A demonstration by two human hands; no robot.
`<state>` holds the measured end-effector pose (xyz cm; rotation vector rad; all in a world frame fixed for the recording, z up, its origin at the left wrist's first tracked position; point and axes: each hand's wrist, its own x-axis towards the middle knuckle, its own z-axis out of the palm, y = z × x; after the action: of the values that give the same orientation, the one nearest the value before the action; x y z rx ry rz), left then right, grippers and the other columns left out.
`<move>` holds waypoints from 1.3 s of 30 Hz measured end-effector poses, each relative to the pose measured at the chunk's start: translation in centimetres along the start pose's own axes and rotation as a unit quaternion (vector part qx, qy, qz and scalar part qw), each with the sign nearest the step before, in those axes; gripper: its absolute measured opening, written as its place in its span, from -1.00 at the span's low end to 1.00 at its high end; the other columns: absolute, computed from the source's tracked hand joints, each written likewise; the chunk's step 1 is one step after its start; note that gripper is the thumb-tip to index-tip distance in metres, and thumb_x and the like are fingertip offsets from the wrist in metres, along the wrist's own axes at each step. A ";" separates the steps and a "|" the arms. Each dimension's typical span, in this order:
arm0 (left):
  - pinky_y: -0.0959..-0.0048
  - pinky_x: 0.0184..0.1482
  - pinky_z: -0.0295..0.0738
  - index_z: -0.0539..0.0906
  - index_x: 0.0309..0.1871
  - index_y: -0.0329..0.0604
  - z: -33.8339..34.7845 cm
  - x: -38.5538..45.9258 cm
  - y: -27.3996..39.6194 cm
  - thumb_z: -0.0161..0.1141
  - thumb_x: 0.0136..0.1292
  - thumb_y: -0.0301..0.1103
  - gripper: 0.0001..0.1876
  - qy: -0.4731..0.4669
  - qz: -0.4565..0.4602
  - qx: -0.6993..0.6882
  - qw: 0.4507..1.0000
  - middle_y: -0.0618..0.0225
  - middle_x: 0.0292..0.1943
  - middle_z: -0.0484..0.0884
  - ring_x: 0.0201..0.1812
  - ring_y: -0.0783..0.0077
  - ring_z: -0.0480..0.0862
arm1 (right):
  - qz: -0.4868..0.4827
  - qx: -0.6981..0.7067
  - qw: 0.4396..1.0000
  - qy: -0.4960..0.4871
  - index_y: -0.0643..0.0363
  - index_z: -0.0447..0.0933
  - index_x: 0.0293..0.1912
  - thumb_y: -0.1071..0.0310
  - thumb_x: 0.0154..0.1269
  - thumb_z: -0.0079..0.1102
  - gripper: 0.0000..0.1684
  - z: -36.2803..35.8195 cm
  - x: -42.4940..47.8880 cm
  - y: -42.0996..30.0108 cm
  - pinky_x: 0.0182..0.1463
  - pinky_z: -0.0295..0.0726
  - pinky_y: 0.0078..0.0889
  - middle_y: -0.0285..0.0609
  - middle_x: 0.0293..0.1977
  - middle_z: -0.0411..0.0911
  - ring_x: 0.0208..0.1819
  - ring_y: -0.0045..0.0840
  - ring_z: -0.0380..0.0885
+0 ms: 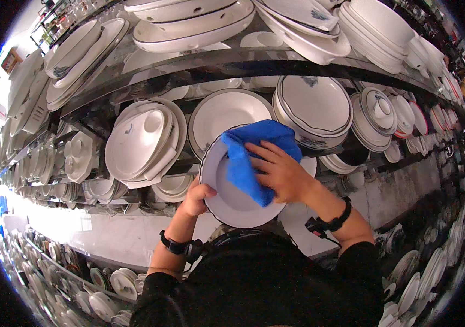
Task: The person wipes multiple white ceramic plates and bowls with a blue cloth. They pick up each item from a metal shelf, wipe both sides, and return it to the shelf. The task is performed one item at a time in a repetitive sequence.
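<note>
A white plate with a dark rim line (216, 204) is held tilted in front of my body. My left hand (198, 197) grips its left edge, the thumb on the upper face. Against the plate's face my right hand (278, 173) presses a blue cloth (240, 163), fingers spread over it. The cloth hangs over the plate's far edge and covers part of its middle. Just beyond, a large round plate with a grey rim (232, 108) stands on the shelf, partly hidden by the held plate and the cloth.
Stacked plates (134, 143) stand left on the shelf, stacked bowls (316, 106) right. The dark shelf edge (232, 67) above carries oval dishes (191, 30) and a tall stack of white dishes (373, 36). Behind me, on both sides, are more racks of crockery (124, 284). Pale floor (110, 233) shows between.
</note>
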<state>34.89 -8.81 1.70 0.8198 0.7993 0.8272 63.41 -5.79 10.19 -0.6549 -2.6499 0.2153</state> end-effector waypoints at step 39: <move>0.38 0.16 0.44 0.33 0.38 -0.35 3.2 0.0 -0.2 0.11 -0.16 -0.33 -0.15 0.009 0.178 -0.072 0.981 0.17 0.13 0.56 0.14 0.27 0.55 | 0.349 0.368 0.776 0.375 0.29 0.50 0.06 0.43 0.25 0.33 -0.60 5.6 -4.1 1.4 0.03 0.53 -0.39 -0.25 -0.11 0.60 -0.10 -0.53 0.55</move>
<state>37.62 -9.78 2.96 0.8389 0.6062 1.1978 64.95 -6.82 3.34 -1.0979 -1.2924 0.9180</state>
